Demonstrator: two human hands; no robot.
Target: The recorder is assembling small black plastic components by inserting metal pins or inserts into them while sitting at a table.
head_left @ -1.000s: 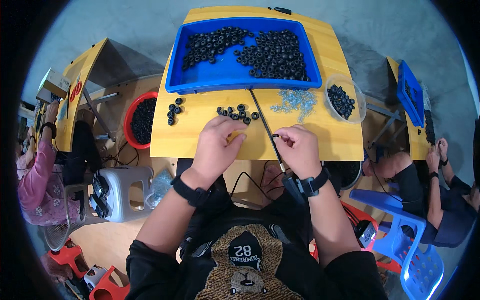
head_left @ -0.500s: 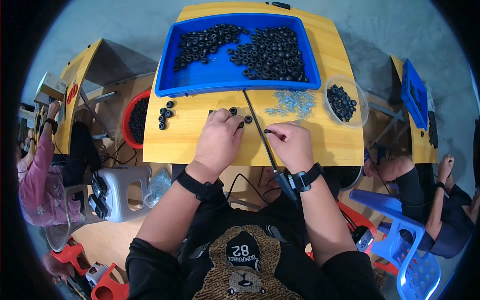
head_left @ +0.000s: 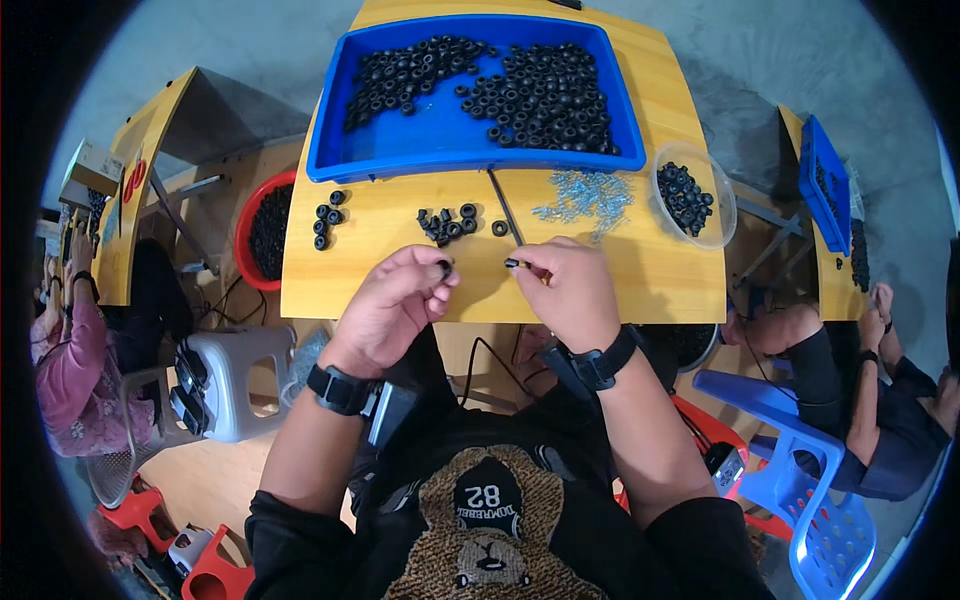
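Observation:
My left hand [head_left: 385, 305] is turned partly palm up above the table's near edge. Its thumb and fingers pinch a small black ring [head_left: 445, 269]. Close by on the right, my right hand [head_left: 575, 292] is closed on a small dark piece [head_left: 514, 263] that points toward the left hand; its exact kind is too small to tell. The two pieces are apart. Beyond the hands lie a loose cluster of black rings and bits [head_left: 447, 225] and a single black ring [head_left: 499, 228]. A thin black rod [head_left: 504, 205] runs from the tray's edge behind my right hand.
A blue tray [head_left: 470, 172] of black rings stands at the back. Right of centre lie a pile of small clear pieces [head_left: 588, 200] and a clear bowl [head_left: 728, 215] of black parts. Several rings [head_left: 328, 214] sit at left, near a red basin [head_left: 243, 232]. People sit on both sides.
My left hand has drawn back from the ring cluster toward me and turned its palm up, with a ring in its fingers. My right hand has shifted slightly left, still pinching its piece.

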